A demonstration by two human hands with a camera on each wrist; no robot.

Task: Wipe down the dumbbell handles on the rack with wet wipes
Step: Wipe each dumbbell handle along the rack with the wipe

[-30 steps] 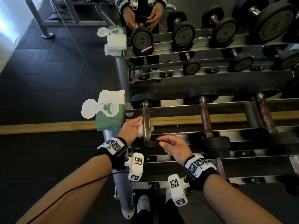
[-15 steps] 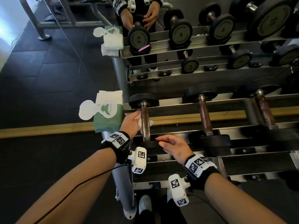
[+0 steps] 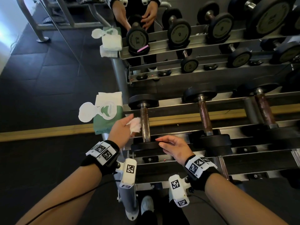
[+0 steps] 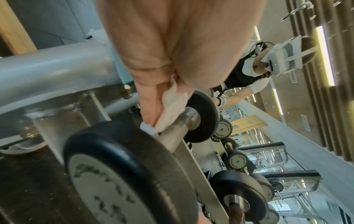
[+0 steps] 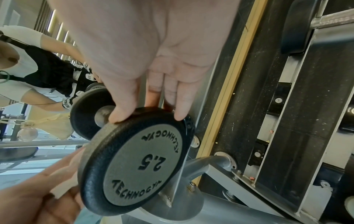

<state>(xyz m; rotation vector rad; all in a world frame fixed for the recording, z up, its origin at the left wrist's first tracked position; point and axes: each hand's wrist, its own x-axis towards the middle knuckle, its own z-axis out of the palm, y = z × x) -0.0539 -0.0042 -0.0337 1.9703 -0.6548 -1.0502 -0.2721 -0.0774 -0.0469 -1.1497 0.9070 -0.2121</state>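
Reading clearly in the right wrist view, the near plate (image 5: 141, 163) of the dumbbell bears "TECHNOGYM" in raised letters, twice round its grey face, with "2.5" in the middle. In the head view a mirror behind the rack (image 3: 203, 109) shows other plates marked "2.5" and "2"; smaller print there is too blurred to read. The right hand (image 3: 176, 149) rests on the rim of that near plate, fingers (image 5: 180, 104) nearly straight and close together, thumb tip and fingertips touching the black edge, with nothing held. The left hand (image 3: 121, 129) pinches a crumpled white wipe (image 3: 135, 125) between thumb and narrowly parted fingers; in the left wrist view the wipe (image 4: 172, 110) is pressed against the left side of the handle (image 4: 178, 128), near its middle. The handle (image 3: 145, 124) is rusty brown metal and runs away from the person, lying across the rack's rails at the row's left end. Just left of it, on the rack's end, sits a green pack (image 3: 108, 117) of wipes with its round white lid flipped open. Two more dumbbells (image 3: 205, 114) with brown handles lie further right on the same rails.
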